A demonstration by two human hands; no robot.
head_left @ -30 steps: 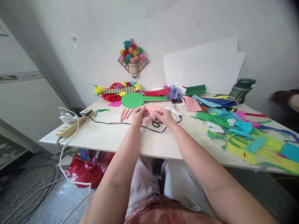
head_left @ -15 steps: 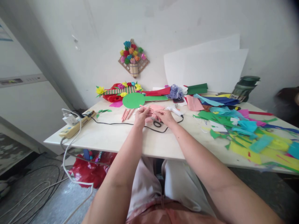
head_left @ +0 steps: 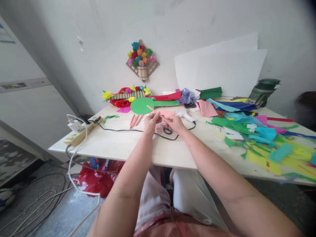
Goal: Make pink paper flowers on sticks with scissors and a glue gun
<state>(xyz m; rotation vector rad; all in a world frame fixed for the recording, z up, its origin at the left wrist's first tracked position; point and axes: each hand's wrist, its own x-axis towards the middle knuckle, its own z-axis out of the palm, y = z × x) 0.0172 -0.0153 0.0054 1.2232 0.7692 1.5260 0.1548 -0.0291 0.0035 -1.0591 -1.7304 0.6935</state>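
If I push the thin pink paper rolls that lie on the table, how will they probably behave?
The pink paper rolls are thin and round, so they would probably roll sideways on the smooth table. Being only paper, they are likely very light and easy to crush. The left hand and right hand hold a similar roll with fingertips only.

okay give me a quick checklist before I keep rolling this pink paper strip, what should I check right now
1. Left hand grips the pink paper roll: ok.
2. Right hand on the paper's other end: ok.
3. Roll tightness: cannot tell, too small.
4. Finished pink rolls lie apart from the hands: ok.
5. Scissors and black cord lie right under the hands: not ok.
6. Glue gun beside right hand: ok.
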